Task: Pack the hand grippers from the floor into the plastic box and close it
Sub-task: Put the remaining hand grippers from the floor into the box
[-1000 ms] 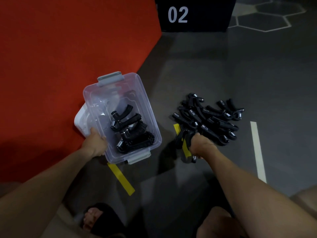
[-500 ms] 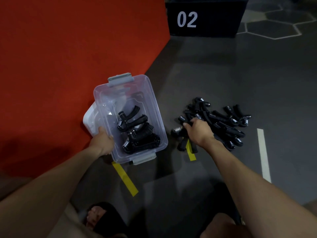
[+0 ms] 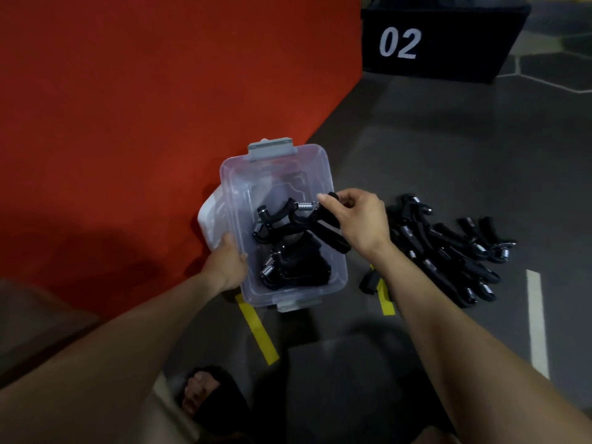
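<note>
Our right hand (image 3: 358, 224) pinches one hand gripper (image 3: 323, 224) over the plastic box's (image 3: 320, 165) right rim, our left hand (image 3: 226, 262) grips the box's left wall, and more grippers (image 3: 448, 248) lie piled right of the box.

Gym: red mat (image 3: 128, 123), numbered box (image 3: 432, 43).

Left hand (image 3: 224, 262) curled in a grip, right hand (image 3: 358, 219) pinching, both forearms extended
</note>
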